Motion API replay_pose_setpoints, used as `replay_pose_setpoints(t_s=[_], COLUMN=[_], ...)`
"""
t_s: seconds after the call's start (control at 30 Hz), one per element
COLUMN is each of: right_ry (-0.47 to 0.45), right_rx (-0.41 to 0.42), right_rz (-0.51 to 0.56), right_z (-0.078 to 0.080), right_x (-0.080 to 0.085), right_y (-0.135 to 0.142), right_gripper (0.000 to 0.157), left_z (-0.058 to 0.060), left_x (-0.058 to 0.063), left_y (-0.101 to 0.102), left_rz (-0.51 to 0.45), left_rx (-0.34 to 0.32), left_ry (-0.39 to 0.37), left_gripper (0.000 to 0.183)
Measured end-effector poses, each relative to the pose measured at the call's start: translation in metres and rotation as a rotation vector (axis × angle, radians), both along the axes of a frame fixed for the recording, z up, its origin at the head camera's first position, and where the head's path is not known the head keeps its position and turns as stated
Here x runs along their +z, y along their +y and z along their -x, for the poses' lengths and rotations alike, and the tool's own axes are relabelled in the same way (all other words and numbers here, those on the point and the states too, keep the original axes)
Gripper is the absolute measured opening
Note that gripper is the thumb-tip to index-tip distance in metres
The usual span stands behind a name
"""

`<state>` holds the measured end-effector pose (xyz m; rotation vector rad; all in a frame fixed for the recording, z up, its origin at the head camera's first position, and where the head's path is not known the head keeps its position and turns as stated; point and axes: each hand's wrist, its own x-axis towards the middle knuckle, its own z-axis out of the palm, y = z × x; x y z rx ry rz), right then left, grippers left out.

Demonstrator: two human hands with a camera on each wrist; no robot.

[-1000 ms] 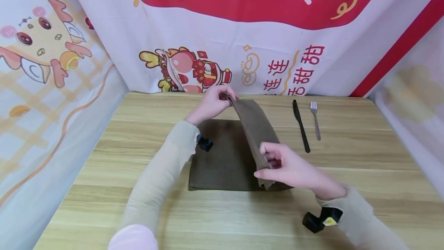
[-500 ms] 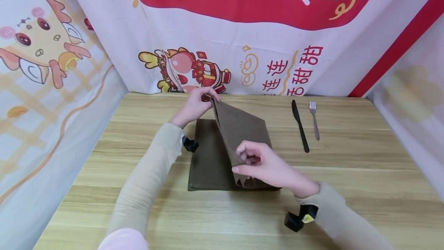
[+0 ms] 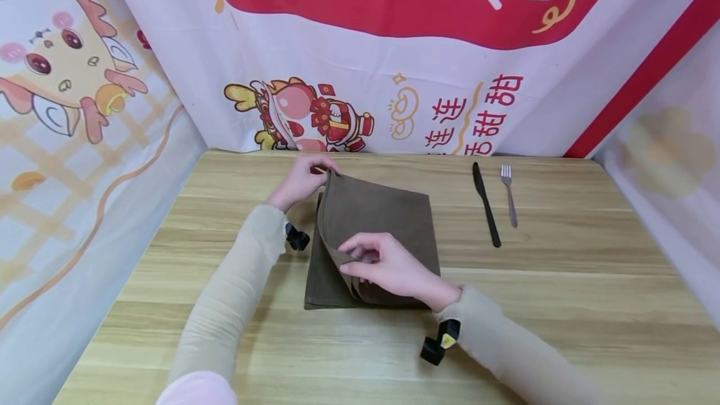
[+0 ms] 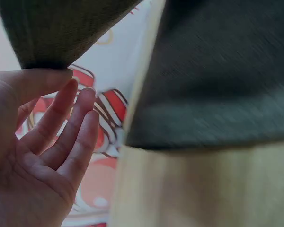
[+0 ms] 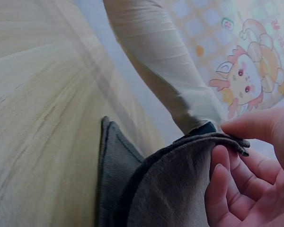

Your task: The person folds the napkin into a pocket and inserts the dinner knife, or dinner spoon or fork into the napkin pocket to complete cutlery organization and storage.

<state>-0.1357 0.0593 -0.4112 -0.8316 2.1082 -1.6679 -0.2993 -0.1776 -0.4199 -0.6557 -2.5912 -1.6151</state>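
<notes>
A dark brown cloth napkin (image 3: 388, 217) lies folded over on itself in the middle of the table, its upper layers raised along the left side. My left hand (image 3: 306, 177) pinches the far left corner of that raised part; in the left wrist view the thumb and fingers of the left hand (image 4: 52, 123) meet at the cloth corner (image 4: 42, 42). My right hand (image 3: 385, 264) pinches the near left corner between thumb and fingers. The right wrist view has the right hand (image 5: 251, 175) on the doubled cloth edge (image 5: 180, 165). Beneath, the lower layer rests flat on the wood.
To the right of the cloth lie a black knife (image 3: 486, 205) and a silver fork (image 3: 509, 195), roughly parallel. The wooden table (image 3: 562, 305) meets a printed white and red cloth backdrop (image 3: 360, 55) at its far edge.
Both hands have carried the raised part of the napkin leftward and lowered it, so it now covers most of the lower layer. The knife and fork have stayed put.
</notes>
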Motion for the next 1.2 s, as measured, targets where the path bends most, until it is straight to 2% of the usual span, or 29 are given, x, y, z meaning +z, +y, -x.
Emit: replay_pose_setpoints(t_s=[0.2,0.33,0.43,0.57,0.77,0.8,0.93,1.03,1.2], right_ry=[0.021,0.051,0.058,0.048,0.096,0.111,0.144,0.127,0.052], right_rx=[-0.018,-0.032,-0.043,-0.051,-0.047,-0.048,-0.032,0.028,0.189], right_rz=[-0.079,-0.143,-0.174,-0.178,-0.075,-0.061,-0.05,-0.107,-0.198], right_z=[0.002,0.002,0.001,-0.003,-0.014,-0.017,-0.017,-0.013,-0.011], right_x=[-0.018,-0.025,-0.027,-0.026,-0.017,-0.012,-0.011,-0.019,-0.025], right_y=[-0.017,-0.025,-0.028,-0.031,-0.037,-0.037,-0.039,-0.039,-0.034], right_gripper=[0.022,0.025,0.03,0.033,0.019,0.017,0.013,0.014,0.027], left_z=[-0.002,-0.005,-0.008,-0.01,-0.01,-0.01,-0.01,-0.01,-0.013], left_x=[-0.018,-0.02,-0.019,-0.02,-0.024,-0.024,-0.023,-0.021,-0.017], left_y=[-0.013,-0.017,-0.018,-0.017,-0.015,-0.015,-0.015,-0.014,-0.014], left_rz=[0.087,0.076,0.086,0.117,0.123,0.127,0.134,0.133,0.146], left_rx=[0.033,0.063,0.096,0.113,0.14,0.143,0.148,0.144,0.138], left_ry=[-0.181,-0.307,-0.357,-0.377,-0.402,-0.4,-0.407,-0.417,-0.413], left_gripper=[0.027,0.032,0.037,0.036,0.022,0.021,0.02,0.025,0.038])
